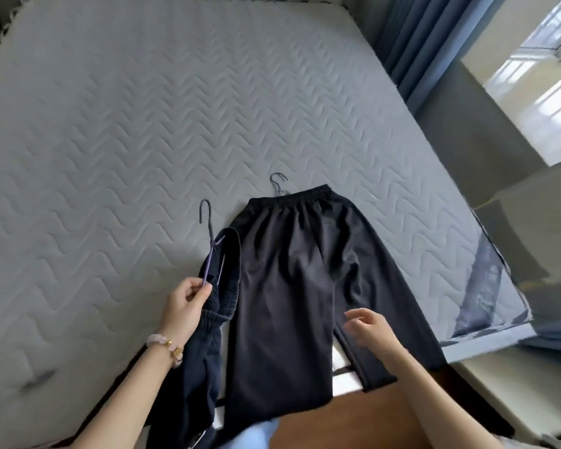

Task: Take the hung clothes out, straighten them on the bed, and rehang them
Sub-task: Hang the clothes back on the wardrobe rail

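Two dark trousers are on the mattress [110, 124]: the flat trousers [292, 273] lie lengthwise, waistband away from the person, legs over the near edge, a hanger hook [277, 179] just beyond the waistband. Left of them, the left hand [183, 307] pinches a purple hanger [211, 244] carrying the second trousers [204, 351]. The right hand [370, 328] hovers, fingers apart, over the flat trousers' right leg.

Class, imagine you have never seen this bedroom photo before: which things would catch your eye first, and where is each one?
First, the black trousers spread flat near the foot of the grey quilted mattress, legs trailing over its edge, a hanger hook poking out above the waistband. Next, the left hand pinching a purple hanger with a second dark garment draped from it, left of the trousers. The open right hand hovers over one trouser leg.
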`<action>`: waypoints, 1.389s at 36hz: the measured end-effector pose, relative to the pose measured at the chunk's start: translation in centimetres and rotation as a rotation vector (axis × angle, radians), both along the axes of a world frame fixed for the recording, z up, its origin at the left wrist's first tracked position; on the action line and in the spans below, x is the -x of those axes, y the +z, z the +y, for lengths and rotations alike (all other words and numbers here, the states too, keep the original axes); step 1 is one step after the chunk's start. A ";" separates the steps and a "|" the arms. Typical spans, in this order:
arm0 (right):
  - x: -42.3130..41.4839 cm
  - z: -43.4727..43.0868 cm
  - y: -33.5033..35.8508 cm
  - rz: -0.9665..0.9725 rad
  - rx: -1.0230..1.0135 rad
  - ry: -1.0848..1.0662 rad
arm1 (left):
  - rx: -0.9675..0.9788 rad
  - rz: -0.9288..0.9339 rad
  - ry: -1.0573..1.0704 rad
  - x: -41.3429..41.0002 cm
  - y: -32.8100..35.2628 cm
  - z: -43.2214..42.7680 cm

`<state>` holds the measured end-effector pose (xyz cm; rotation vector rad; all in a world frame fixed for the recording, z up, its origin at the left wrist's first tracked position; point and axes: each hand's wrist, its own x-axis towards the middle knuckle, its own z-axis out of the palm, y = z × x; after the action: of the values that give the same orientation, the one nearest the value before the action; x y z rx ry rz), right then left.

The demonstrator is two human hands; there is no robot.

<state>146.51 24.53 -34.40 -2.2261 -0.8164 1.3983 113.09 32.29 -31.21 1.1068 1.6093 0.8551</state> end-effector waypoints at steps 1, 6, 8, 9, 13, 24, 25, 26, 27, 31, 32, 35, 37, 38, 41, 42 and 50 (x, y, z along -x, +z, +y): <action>-0.8 1.7 -0.2 0.001 0.000 0.025 | 0.023 -0.001 0.013 -0.5 -0.8 0.7; -3.8 10.1 -1.6 -0.038 -0.003 0.170 | 0.111 -0.011 0.067 -3.5 -3.2 3.9; -4.3 13.3 -2.0 -0.048 -0.024 0.238 | 0.126 -0.011 0.018 -4.9 -3.6 4.7; -4.4 15.0 -2.3 -0.046 -0.038 0.262 | 0.131 -0.009 -0.011 -5.6 -3.8 4.9; -4.9 21.2 -4.5 -0.060 -0.063 0.371 | 0.162 -0.038 -0.050 -8.6 -4.9 4.3; -7.6 32.2 -10.7 -0.243 -0.037 0.664 | 0.292 -0.059 0.213 -14.9 -8.5 0.9; -8.3 33.0 -11.3 -0.257 -0.046 0.671 | 0.294 -0.060 0.239 -15.3 -8.8 0.6; -9.0 33.7 -11.9 -0.276 -0.043 0.676 | 0.295 -0.061 0.263 -15.7 -9.2 0.4; -9.7 34.4 -12.5 -0.303 -0.038 0.683 | 0.295 -0.063 0.281 -16.1 -9.5 0.2; -12.3 37.1 -15.0 -0.380 -0.047 0.687 | 0.281 -0.046 0.344 -17.2 -10.7 -0.8; -12.8 37.6 -15.5 -0.388 -0.055 0.682 | 0.283 -0.046 0.366 -17.4 -10.9 -1.0; -13.5 38.4 -16.5 -0.403 -0.064 0.665 | 0.297 -0.051 0.399 -17.8 -11.2 -1.3; -13.5 38.5 -16.9 -0.432 -0.082 0.673 | 0.299 -0.046 0.408 -18.0 -11.4 -1.5; -13.6 38.6 -17.1 -0.446 -0.093 0.674 | 0.301 -0.041 0.416 -18.1 -11.5 -1.5; -14.0 38.6 -17.9 -0.473 -0.110 0.642 | 0.299 -0.029 0.433 -18.3 -11.6 -1.5; -14.2 38.6 -18.1 -0.476 -0.100 0.637 | 0.299 -0.021 0.439 -18.5 -11.6 -1.5; -14.6 38.6 -17.2 -0.387 -0.079 0.572 | 0.296 0.029 0.455 -19.4 -10.7 -1.3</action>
<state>161.07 63.09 -51.61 -2.3356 -1.7146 1.1214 132.49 30.99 -41.95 0.5543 1.9760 0.8524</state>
